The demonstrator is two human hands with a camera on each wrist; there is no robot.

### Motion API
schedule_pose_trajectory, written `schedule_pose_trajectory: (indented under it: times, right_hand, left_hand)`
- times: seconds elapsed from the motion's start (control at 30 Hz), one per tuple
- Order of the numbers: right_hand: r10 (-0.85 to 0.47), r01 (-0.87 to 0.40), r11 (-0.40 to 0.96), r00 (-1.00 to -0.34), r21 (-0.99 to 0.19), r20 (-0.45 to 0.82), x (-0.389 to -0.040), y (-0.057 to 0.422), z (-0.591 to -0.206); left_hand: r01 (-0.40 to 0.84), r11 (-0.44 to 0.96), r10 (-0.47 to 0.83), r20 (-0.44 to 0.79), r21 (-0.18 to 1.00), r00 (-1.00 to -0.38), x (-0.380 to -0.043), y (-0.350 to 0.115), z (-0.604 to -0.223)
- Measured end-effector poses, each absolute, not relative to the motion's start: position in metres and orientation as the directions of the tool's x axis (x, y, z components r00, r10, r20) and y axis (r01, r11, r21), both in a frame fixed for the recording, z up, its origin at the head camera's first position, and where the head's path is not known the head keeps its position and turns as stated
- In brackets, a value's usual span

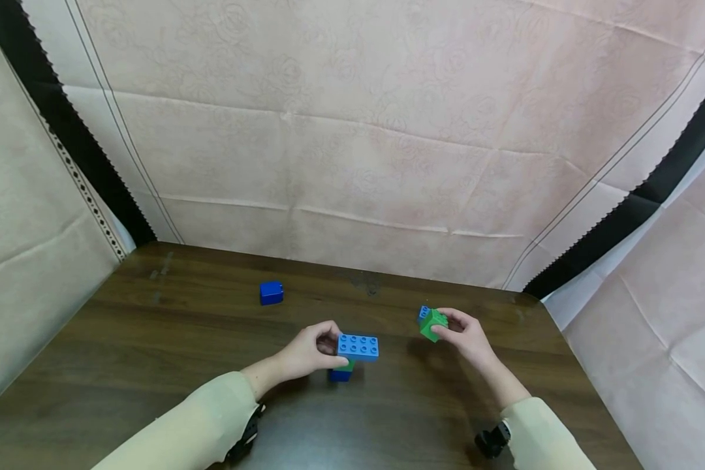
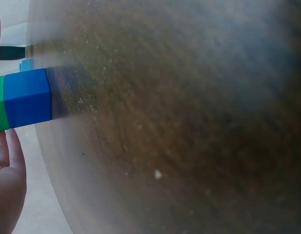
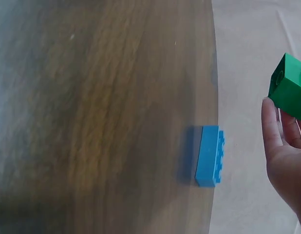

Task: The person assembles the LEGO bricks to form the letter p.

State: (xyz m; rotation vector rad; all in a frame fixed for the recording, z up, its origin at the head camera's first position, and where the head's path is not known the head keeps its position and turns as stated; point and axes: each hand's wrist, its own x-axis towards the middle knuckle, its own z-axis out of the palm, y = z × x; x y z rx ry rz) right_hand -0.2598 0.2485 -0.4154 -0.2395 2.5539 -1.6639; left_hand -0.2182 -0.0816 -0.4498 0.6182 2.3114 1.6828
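Observation:
My left hand (image 1: 305, 352) pinches a small brick stack from its left side. On top is a light blue brick (image 1: 358, 347) with two rows of studs, jutting out to the right. Below it come a green brick (image 1: 344, 366) and a dark blue brick (image 1: 339, 376), whose base sits right at the tabletop in the left wrist view. My right hand (image 1: 467, 337) holds another green brick (image 1: 433, 325) between thumb and fingers, tilted and raised above the table. Behind that brick, a light blue brick (image 3: 207, 156) lies on the table.
Farther back on the left, a dark blue brick (image 1: 271, 293) stands alone on the dark wooden table (image 1: 182, 339). Pale patterned cloth (image 1: 341, 130) hangs behind the table's far edge and along both sides.

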Motion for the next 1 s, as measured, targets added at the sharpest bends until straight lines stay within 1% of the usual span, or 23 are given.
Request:
schedule_pose_trajectory:
  times: [0.23,0.57,0.83,1.0]
  right_hand:
    - [-0.243,-0.158,0.366,-0.968,-0.917,0.070,-0.258,0.237,-0.411]
    - [-0.273,-0.199,0.349,-0.956,-0.916,0.104,-0.256,0.222,-0.406]
    - [-0.345,-0.287,0.324,-0.923,-0.901,0.170,-0.252,0.210,-0.398]
    - [-0.376,-0.301,0.321,-0.911,-0.898,0.170,-0.247,0.197,-0.391]
  left_hand:
    - [0.209,0.260,0.456,0.072,0.943,-0.887,-0.217,-0.082,-0.448]
    - [0.210,0.263,0.457,0.070,0.941,-0.887,-0.217,-0.082,-0.448]
    - [0.208,0.252,0.462,0.071,0.945,-0.884,-0.218,-0.082,-0.449]
    - [0.206,0.252,0.462,0.069,0.946,-0.884,-0.218,-0.082,-0.450]
